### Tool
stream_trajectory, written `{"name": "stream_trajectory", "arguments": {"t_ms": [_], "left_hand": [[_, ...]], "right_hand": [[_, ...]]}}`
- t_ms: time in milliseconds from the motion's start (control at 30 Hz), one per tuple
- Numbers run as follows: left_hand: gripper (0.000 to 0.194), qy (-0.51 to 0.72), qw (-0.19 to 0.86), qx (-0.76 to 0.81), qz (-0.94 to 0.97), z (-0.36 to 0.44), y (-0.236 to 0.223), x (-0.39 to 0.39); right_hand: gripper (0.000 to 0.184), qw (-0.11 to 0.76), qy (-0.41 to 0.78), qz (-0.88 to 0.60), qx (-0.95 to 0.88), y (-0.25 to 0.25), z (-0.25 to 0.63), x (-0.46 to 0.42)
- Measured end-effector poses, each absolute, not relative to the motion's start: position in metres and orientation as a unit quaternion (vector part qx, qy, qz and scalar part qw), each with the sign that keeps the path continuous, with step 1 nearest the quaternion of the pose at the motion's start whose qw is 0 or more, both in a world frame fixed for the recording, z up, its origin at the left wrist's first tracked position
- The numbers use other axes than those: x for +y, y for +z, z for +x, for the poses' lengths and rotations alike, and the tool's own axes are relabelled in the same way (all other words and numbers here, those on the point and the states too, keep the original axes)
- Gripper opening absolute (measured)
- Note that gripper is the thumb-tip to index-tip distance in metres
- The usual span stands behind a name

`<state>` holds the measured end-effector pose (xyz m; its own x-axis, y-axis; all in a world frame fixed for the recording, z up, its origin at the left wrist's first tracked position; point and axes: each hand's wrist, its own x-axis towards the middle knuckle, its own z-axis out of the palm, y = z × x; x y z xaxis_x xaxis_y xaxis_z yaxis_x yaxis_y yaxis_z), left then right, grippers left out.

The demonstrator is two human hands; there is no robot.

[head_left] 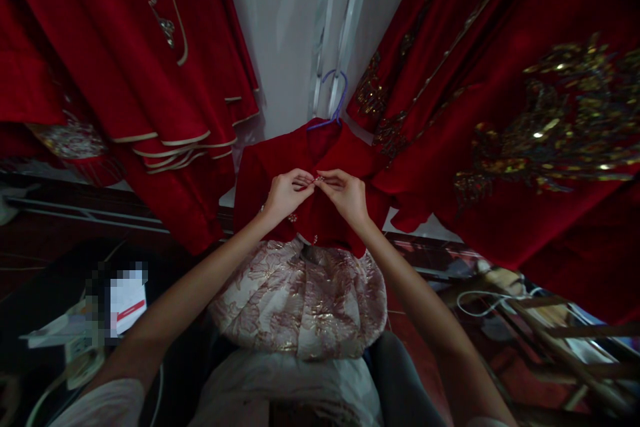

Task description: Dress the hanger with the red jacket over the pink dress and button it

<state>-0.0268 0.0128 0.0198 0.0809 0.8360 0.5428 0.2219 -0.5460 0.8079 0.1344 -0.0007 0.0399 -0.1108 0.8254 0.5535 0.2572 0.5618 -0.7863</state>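
Observation:
A short red jacket [260,167] hangs on a purple-blue hanger [341,103], with small beaded ornaments [293,217] down its front. My left hand [290,197] pinches the jacket's front edge near the middle of the chest, thumb and forefinger together. From the other side my right hand [347,197] pinches at the same spot, its fingertips almost touching those of the left. A small beaded fastening shows between the fingertips, but its details are too small to make out. Below the jacket, a pale brocade skirt [300,300] with a metallic sheen spreads over my lap.
Red garments with pale trim [185,100] hang on the left. On the right hang red garments with gold sequin embroidery [540,127]. A white box [127,300] and a power strip [84,357] lie at lower left. A wooden rack [565,347] stands at lower right.

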Motion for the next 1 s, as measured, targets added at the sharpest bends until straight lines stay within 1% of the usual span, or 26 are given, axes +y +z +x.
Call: {"name": "stream_trajectory", "arguments": {"t_ms": [267,333,400,467,600,667,733,867,933,1000], "left_hand": [[0.011,0.563,0.248,0.370,0.697,-0.029,0.016,0.013],[0.011,0.558,0.257,0.367,0.698,-0.026,0.015,0.011],[0.013,0.557,0.293,0.359,0.690,-0.021,0.013,0.009],[0.018,0.567,0.345,0.334,0.669,-0.017,0.011,0.007],[0.023,0.580,0.467,0.280,0.606,-0.015,0.007,0.005],[0.023,0.578,0.492,0.273,0.591,-0.016,0.004,0.003],[0.023,0.583,0.480,0.275,0.594,-0.018,0.001,0.003],[0.021,0.585,0.453,0.301,0.602,-0.019,-0.007,0.007],[0.019,0.571,0.446,0.323,0.609,-0.018,-0.010,0.010],[0.020,0.550,0.432,0.343,0.627,-0.015,-0.010,0.009]], "right_hand": [[0.020,0.530,0.298,-0.392,-0.690,0.037,0.136,0.009],[0.020,0.521,0.277,-0.395,-0.704,0.035,0.134,0.009],[0.023,0.522,0.239,-0.396,-0.716,0.031,0.132,0.009],[0.033,0.527,0.213,-0.393,-0.723,0.024,0.129,0.007],[0.067,0.504,0.202,-0.365,-0.756,0.010,0.129,-0.001],[0.073,0.483,0.194,-0.353,-0.777,0.008,0.133,-0.008],[0.070,0.453,0.213,-0.362,-0.786,0.009,0.142,-0.015],[0.049,0.394,0.283,-0.426,-0.764,0.023,0.172,-0.028],[0.039,0.405,0.299,-0.443,-0.741,0.032,0.185,-0.034],[0.034,0.433,0.318,-0.438,-0.721,0.041,0.191,-0.040]]}}
